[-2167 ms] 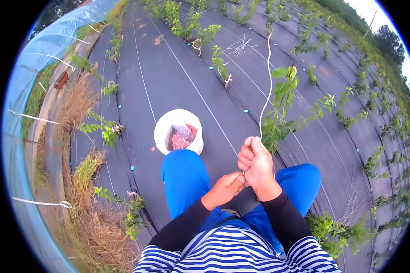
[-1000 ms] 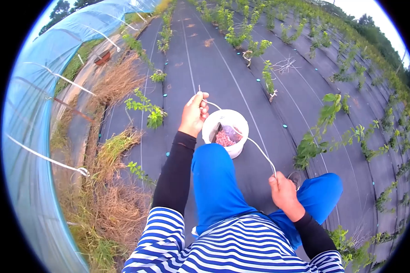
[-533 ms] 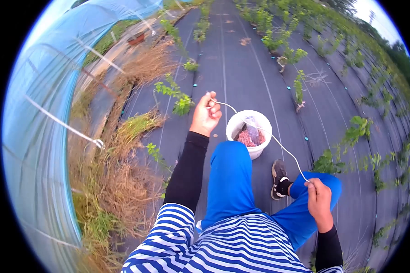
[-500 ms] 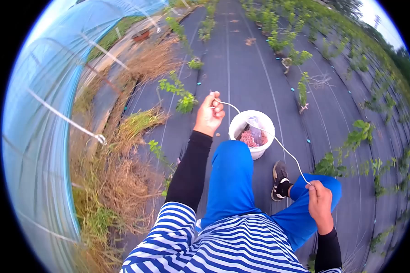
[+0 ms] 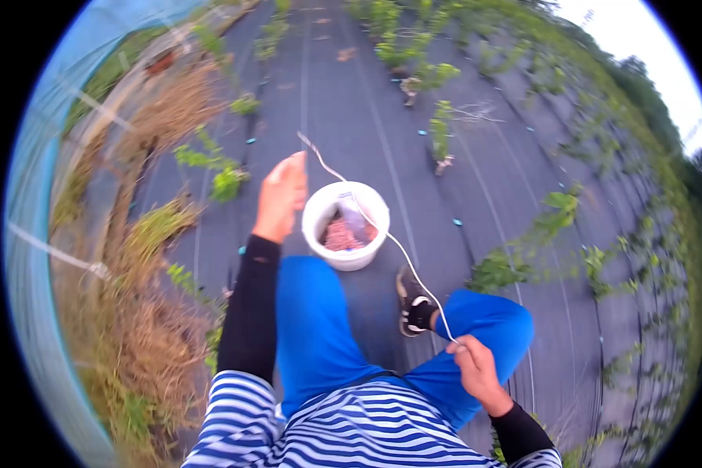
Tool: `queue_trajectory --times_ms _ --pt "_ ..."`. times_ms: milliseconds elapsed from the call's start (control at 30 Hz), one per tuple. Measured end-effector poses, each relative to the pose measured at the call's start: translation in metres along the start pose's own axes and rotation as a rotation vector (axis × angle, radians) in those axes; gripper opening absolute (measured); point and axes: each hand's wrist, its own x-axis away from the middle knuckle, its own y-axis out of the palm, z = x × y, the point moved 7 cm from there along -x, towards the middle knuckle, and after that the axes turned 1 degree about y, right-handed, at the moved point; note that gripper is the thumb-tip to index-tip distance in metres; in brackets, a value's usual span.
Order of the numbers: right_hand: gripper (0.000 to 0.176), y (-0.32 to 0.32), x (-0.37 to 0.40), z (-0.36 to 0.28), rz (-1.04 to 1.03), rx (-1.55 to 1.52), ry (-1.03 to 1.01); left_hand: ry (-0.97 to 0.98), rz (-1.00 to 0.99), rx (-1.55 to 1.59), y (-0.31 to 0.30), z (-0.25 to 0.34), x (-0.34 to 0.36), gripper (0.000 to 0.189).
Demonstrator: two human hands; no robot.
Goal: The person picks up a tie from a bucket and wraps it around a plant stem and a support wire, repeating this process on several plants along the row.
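Head view: the white cord (image 5: 413, 269) is gripped near its near end by the right hand (image 5: 480, 374), pinched between thumb and forefinger, with the other fingers curled in below. The left hand (image 5: 282, 195) is raised farther out and to the left, blurred; its fingers are bunched together, and whether anything is held by them cannot be told. The cord's far tip is seen just beyond the left fingertips, and from there its length is carried to the right, across the mouth of the white bucket (image 5: 310, 234) and down to the right hand. Inside the bucket, pinkish pieces (image 5: 339, 234) are partly covered by a clear plastic bag (image 5: 359, 214). The forearms are covered by black sleeves (image 5: 249, 312), and the body by a striped shirt (image 5: 351, 429). Blue trousers (image 5: 312, 312) are worn, the left knee being placed just on the near side of the bucket; a dark shoe (image 5: 410, 300) is planted between the knees. The ground is spread with dark sheeting (image 5: 335, 109), along which leafy plants (image 5: 441, 132) are set in rows. The left side is edged by dry grass (image 5: 160, 335), then by blue film (image 5: 35, 195).
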Motion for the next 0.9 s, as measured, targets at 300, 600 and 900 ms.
queue_trajectory --times_ms 300,600,900 --pt "0.035 -0.127 -0.223 -0.061 0.424 -0.178 -0.422 -0.287 0.034 0.701 -0.056 -0.054 0.058 0.030" --pt "0.044 -0.010 -0.317 -0.058 0.070 0.365 -0.394 -0.587 0.369 1.024 -0.158 -0.157 0.232 0.022" --pt "0.031 0.032 -0.225 -0.072 -0.328 0.186 -0.220 -0.535 0.310 0.817 -0.129 -0.183 0.132 0.029"
